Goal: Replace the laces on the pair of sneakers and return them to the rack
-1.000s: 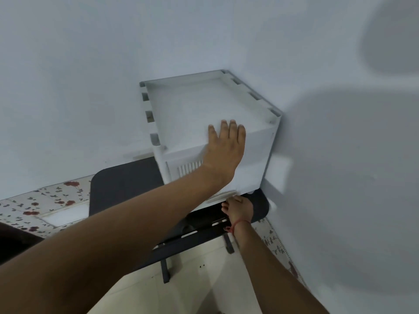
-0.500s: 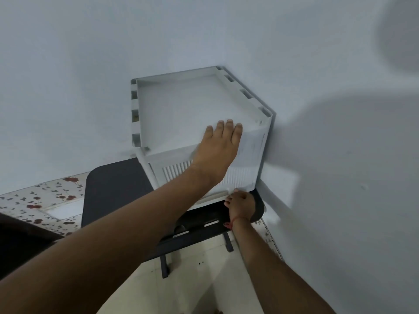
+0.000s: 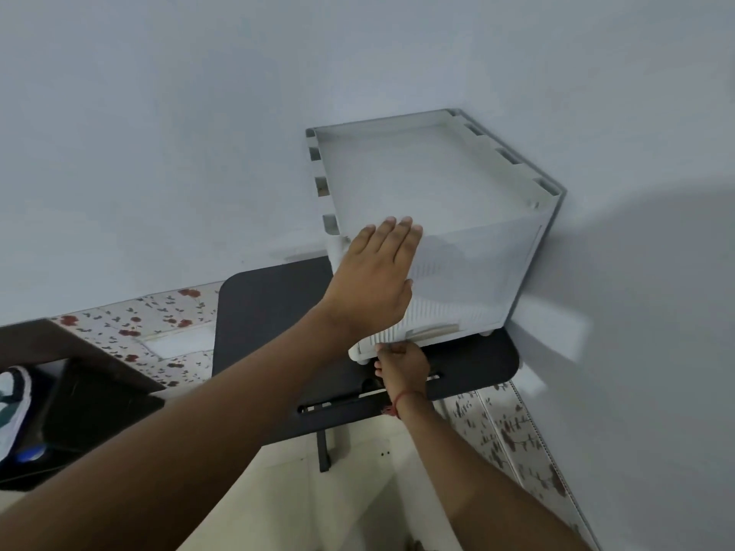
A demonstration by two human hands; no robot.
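Sneakers first: you can see just one sneaker [image 3: 10,407], white with dark parts, at the far 9 o'clock edge of your view. It sits on a dark brown shelf [image 3: 79,375], well apart from both of your hands. Most of it is cut off by the edge, so its laces cannot be seen.

Near the middle, toward 2 o'clock, stands the white plastic rack [image 3: 429,184]. It is a box with a see-through front door and a flat top with a low rim. It sits on a small black counter [image 3: 270,320], pushed into the corner where two pale walls [image 3: 199,133] meet.

Your left hand [image 3: 374,284] is flat and wide, with straight fingers held together. It lies against the front door near the rack's top left corner, and the fingertips reach the top edge.

Your right hand [image 3: 401,367] is below it, at the bottom front edge of the rack. Its fingers curl onto that bottom edge and hold it. A red thread [image 3: 399,403] is tied around that wrist.

At 8 o'clock the floor tiles [image 3: 131,324] have little red flowers on them.
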